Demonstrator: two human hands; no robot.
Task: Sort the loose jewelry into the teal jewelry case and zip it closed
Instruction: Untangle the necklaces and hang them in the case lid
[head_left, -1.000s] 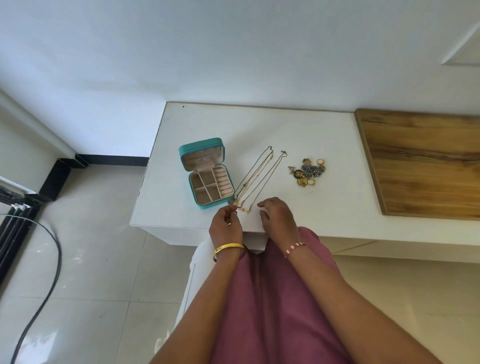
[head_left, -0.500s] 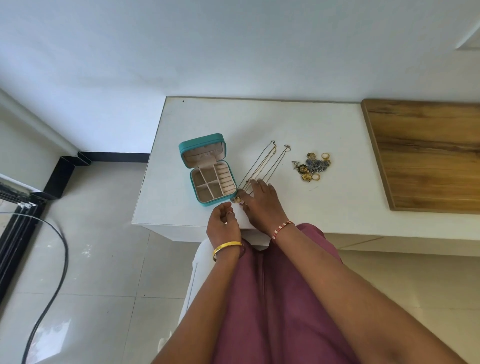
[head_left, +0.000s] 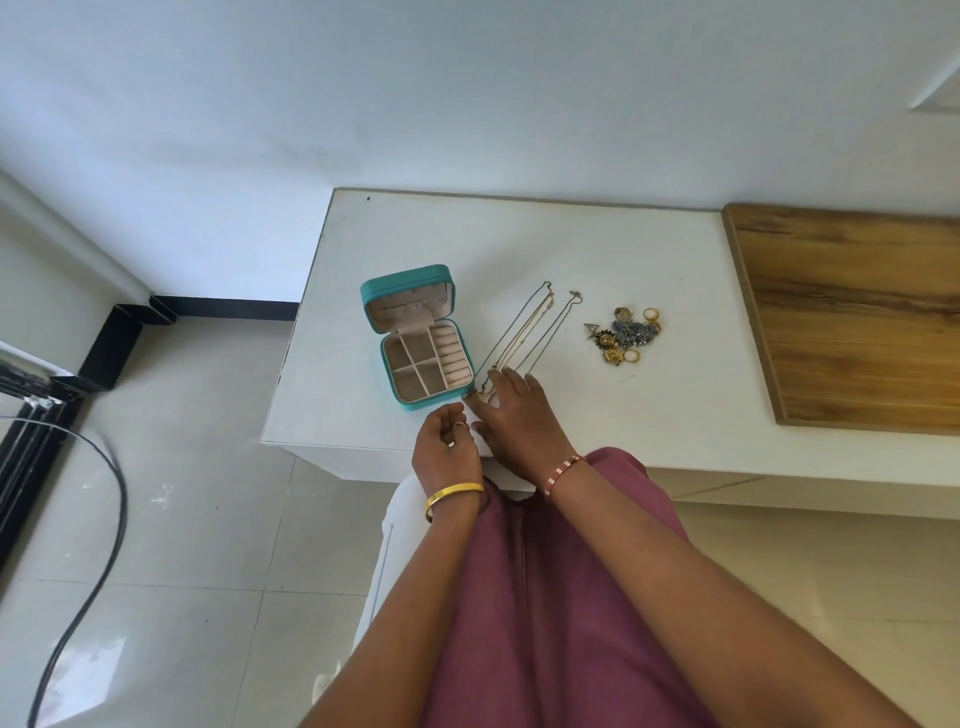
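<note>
A person sat at a white tabletop (head_left: 519, 239). An open teal jewelry case (head_left: 418, 340) sat on it, its compartments looking empty. Just beside it lay thin gold necklaces (head_left: 524, 338), with a small pile of rings and earrings (head_left: 626, 335) further right. The right hand (head_left: 511, 410) rested spread-fingered on the near ends of the necklaces. The left hand (head_left: 447, 447) hovered loosely curled, holding nothing visible. Sorting had seemingly just begun; next, one chain needed lifting free without tangling.
</note>
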